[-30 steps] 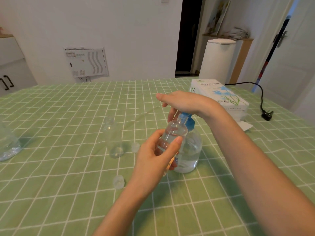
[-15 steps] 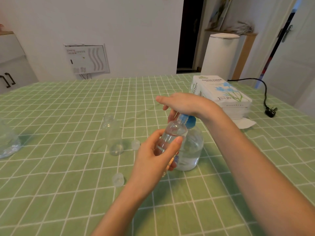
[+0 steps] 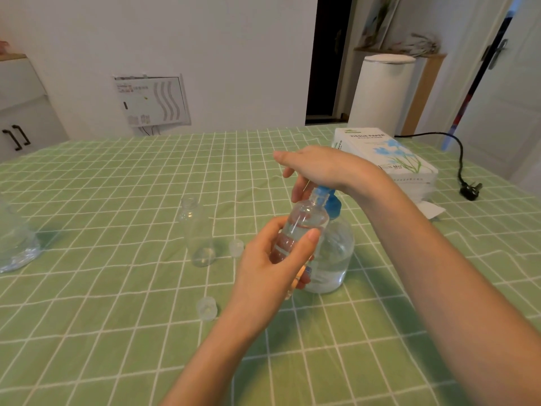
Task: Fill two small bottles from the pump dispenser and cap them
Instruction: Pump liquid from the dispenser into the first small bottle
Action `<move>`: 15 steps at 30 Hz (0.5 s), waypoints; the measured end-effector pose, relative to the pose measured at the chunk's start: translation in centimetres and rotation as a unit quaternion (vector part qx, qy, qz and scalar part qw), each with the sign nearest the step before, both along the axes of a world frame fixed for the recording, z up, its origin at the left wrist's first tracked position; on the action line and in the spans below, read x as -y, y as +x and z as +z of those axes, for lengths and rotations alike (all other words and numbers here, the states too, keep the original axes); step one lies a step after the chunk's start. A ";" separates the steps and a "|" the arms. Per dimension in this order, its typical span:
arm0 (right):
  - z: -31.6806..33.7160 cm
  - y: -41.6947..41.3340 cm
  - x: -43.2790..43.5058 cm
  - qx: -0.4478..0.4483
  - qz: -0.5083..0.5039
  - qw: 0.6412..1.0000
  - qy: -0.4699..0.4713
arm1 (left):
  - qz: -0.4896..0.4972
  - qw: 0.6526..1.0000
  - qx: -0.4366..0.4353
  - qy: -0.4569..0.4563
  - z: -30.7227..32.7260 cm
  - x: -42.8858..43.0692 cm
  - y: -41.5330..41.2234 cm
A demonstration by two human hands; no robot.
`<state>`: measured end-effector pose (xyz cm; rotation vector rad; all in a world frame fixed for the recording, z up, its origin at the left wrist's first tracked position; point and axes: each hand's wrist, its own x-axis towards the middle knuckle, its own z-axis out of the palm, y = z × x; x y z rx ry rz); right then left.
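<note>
While left hand grips small bottle, right hand, fingers extended, presses pump dispenser.

The small bottle I hold is clear, the pump dispenser clear with a blue top, the tablecloth green with a white grid.

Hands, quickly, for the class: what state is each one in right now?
Left hand: closed round the small bottle.
Right hand: open, palm pressing the pump dispenser.

Centre frame, one clear small bottle tilts, mouth up at the blue-topped pump dispenser right behind it. Left, the second bottle stands open, a cap beside it, another cap lower down.
</note>
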<state>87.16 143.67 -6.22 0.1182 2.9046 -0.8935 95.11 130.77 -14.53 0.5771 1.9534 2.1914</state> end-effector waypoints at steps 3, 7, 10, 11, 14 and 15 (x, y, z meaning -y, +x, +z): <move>-0.6 0.0 -0.1 0.009 0.002 1.000 0.003 | 0.002 1.000 0.000 -0.005 -0.1 0.0 0.0; -0.9 -0.1 0.0 0.016 0.004 1.000 0.001 | 0.013 1.000 -0.001 -0.011 -0.2 0.0 0.0; -1.0 -0.1 0.0 0.013 0.003 1.000 0.001 | 0.014 1.000 0.001 -0.009 -0.2 0.0 0.1; -0.9 -0.1 0.0 0.013 0.003 1.000 0.004 | 0.013 1.000 0.001 -0.009 -0.1 0.0 0.1; -0.5 0.0 0.0 0.020 0.008 1.000 0.013 | 0.008 1.000 -0.003 -0.009 0.0 0.0 0.2; -0.2 0.0 0.0 0.021 0.010 1.000 0.013 | 0.006 1.000 -0.005 -0.009 0.1 0.0 0.2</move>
